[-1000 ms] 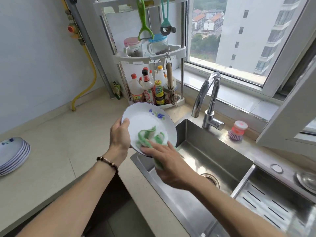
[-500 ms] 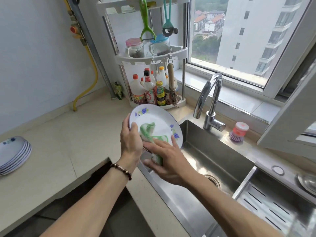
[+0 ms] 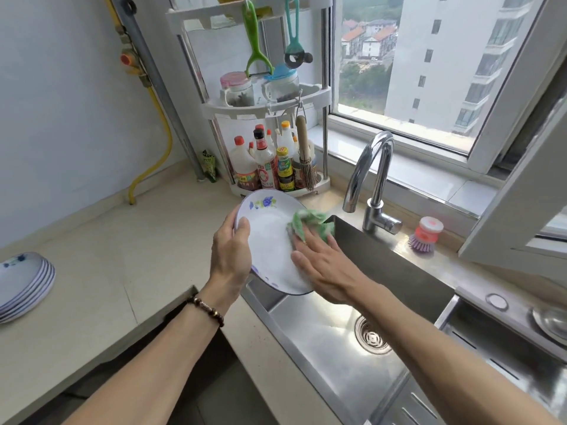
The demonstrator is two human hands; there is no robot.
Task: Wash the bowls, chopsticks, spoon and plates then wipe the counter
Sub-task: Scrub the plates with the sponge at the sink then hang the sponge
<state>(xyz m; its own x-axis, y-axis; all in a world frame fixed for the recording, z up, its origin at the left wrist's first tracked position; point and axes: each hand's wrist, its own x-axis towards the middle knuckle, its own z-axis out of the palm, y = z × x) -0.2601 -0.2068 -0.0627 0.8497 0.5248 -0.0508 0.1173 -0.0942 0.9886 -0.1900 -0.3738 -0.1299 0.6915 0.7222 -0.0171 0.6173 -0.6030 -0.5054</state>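
A white plate (image 3: pixel 270 240) with blue flowers on its rim is tilted above the left edge of the steel sink (image 3: pixel 352 342). My left hand (image 3: pixel 230 256) grips its left rim, thumb on the face. My right hand (image 3: pixel 325 265) lies flat with straight fingers and presses a green and white cloth (image 3: pixel 310 223) against the plate's right side. A stack of several similar plates (image 3: pixel 24 283) rests on the counter (image 3: pixel 116 265) at the far left.
A curved tap (image 3: pixel 368 179) stands behind the sink, a pink dish brush (image 3: pixel 426 234) to its right. A corner rack (image 3: pixel 270 118) holds bottles and jars. A drain tray (image 3: pixel 506 357) and a metal bowl (image 3: pixel 552 320) sit at the right.
The plate has turned in my left hand, its flowers now at the top. My right hand slid the cloth from the plate's middle up to its right edge.
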